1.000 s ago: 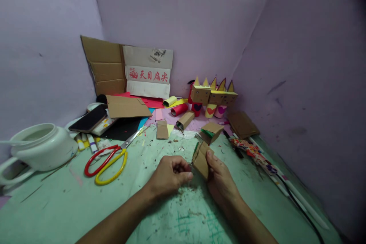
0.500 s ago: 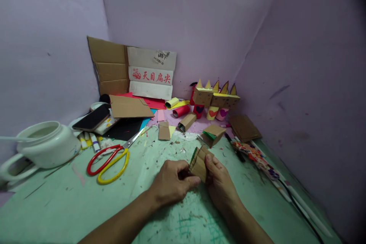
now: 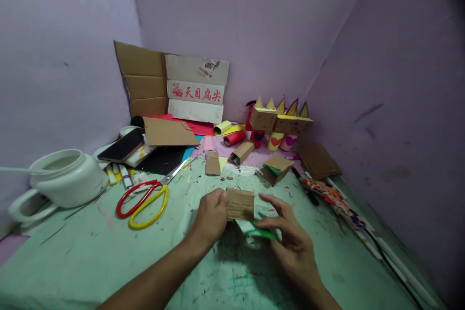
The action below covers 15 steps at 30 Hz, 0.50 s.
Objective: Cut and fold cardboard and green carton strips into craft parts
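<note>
My left hand (image 3: pixel 212 215) pinches the left end of a small folded cardboard piece (image 3: pixel 240 204), brown and creased on its upper face. A white-and-green printed flap (image 3: pixel 254 230) sticks out below it. My right hand (image 3: pixel 290 232) has its index finger raised off the piece, while another finger and the thumb close around the flap's right end; the thumb's contact is partly hidden. Beyond the hands lie a folded cardboard block (image 3: pixel 276 169) with green inside, a cardboard tube (image 3: pixel 242 152) and a small flat cardboard piece (image 3: pixel 212 163).
Scissors (image 3: pixel 154 198) with red and yellow handles lie left of my hands. A white pot (image 3: pixel 69 181), markers (image 3: pixel 123 177) and a phone (image 3: pixel 121 145) stand farther left. Paper-roll figures (image 3: pixel 276 126) are at the back, near a cardboard box panel (image 3: pixel 196 89). A glue gun (image 3: pixel 334 203) with patterned covering lies right.
The cardboard piece has been turned and its printed flap opened out below. My right hand has moved from its upper edge to the flap. The view has shifted slightly.
</note>
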### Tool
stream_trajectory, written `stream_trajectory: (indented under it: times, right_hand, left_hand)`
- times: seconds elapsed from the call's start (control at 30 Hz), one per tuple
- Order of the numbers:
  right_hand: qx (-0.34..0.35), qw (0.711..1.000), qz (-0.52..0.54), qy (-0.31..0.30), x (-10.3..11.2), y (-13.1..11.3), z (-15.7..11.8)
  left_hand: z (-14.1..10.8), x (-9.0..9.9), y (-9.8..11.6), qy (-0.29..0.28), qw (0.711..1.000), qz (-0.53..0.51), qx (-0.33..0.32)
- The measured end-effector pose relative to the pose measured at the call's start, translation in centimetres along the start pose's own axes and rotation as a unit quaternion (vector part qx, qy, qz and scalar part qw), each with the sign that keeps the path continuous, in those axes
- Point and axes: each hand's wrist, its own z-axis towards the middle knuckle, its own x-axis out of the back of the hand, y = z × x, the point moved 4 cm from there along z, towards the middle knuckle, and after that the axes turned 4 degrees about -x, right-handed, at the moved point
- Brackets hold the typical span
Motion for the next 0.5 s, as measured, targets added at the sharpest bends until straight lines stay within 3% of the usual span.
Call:
stream_trajectory:
  times: [0.1,0.17,0.23,0.33,0.4,0.5]
  right_hand:
    - [0.109,0.987,-0.097,-0.073,0.2,-0.6,-1.1]
    - [0.137,0.975,-0.144,-0.103,0.2,-0.7,-1.6]
    - [0.134,0.970,-0.159,-0.128,0.3,-0.6,-1.8]
    - [0.089,0.973,-0.144,-0.158,0.3,-0.2,-1.9]
    - [0.065,0.975,-0.135,-0.166,0.3,-0.1,-2.0]
    - [0.063,0.976,-0.128,-0.164,0.3,0.0,-2.2]
  left_hand:
    - [-0.1,1.1,0.2,0.043,0.998,0.053,-0.001]
    - [-0.4,1.7,0.6,0.054,0.994,0.091,-0.036]
    - [-0.9,1.8,1.5,0.039,0.978,0.143,-0.146]
    - [-2.0,1.4,2.8,-0.016,0.916,0.211,-0.341]
    - [-2.4,1.1,3.0,-0.057,0.885,0.239,-0.396]
    - [-2.4,1.0,2.9,-0.110,0.859,0.282,-0.413]
